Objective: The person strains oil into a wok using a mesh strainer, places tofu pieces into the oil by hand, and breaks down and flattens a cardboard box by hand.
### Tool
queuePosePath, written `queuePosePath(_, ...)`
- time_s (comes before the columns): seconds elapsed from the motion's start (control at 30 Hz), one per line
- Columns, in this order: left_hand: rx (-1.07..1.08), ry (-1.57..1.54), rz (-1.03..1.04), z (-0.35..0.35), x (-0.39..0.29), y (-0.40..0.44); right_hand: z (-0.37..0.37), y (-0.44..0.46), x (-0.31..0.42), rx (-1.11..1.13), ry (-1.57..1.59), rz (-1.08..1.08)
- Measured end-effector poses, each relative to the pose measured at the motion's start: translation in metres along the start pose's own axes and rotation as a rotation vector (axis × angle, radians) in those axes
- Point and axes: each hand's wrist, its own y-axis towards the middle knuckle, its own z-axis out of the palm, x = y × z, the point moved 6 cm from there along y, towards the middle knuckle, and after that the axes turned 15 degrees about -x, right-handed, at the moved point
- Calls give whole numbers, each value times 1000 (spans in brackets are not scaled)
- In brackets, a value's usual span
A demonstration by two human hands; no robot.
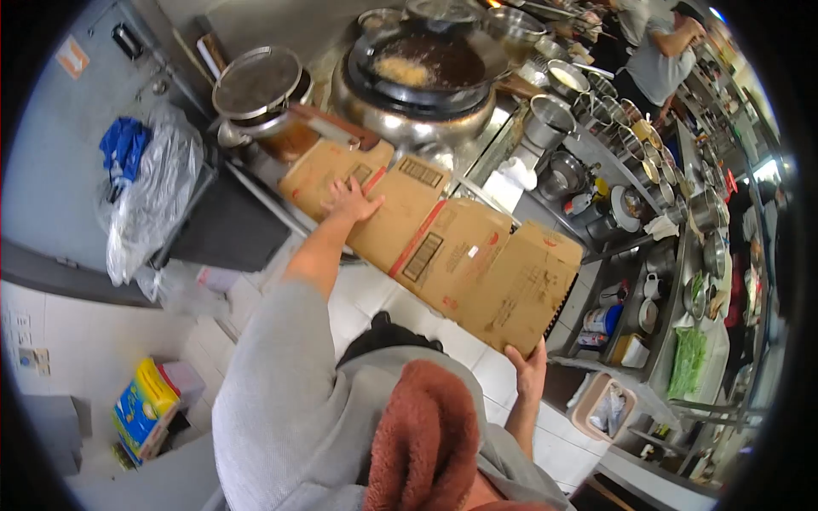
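Observation:
A long flattened cardboard box, brown with red stripes and printed marks, stretches across in front of my body. My left hand lies on its left part with the fingers spread. At the box's lower right corner, my right hand grips the edge, the thumb on the near face and the other fingers mostly hidden behind. The far left end of the cardboard reaches the stove's front edge, close to a cleaver-like blade with a brown handle.
A large wok with dark liquid and pale food sits on the burner. Beside it stands a lidded pot. Several pots line the right counter. A pink bin and a yellow-blue package are on the floor. A person stands far right.

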Motion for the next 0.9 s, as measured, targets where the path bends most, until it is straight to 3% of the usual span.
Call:
queuePosePath(0.13, 106, 3, -20, 3, -3, -3, 1, 2, 0, 8, -1, -2)
queuePosePath(0.3, 57, -33, -26, 10, 6, -3, 0, 4, 0, 43, 30, 68)
queuePosePath(0.4, 70, -37, -13, 14, 7, 2, -8, 10, -1, -11, -9, -27)
queuePosePath(0.5, 101, -9, -14, 10, 5, 2, -46, 35, -46, -181, 193, 167)
queuePosePath(0.57, 92, 25, 37, 6, -1, 6, -33, 47, -47, -224, 328, 250)
queuePosePath(0.63, 118, 52, 65, 18, 2, -10, -25, 46, -49, -156, 184, 308)
queuePosePath(0.83, 89, 55, 3, 12, -1, 1, -21, 52, -52, -136, 145, 181)
queuePosePath(0.9, 35, 21, 129, 17, -9, 3, -24, 57, -49, -100, 66, 163)
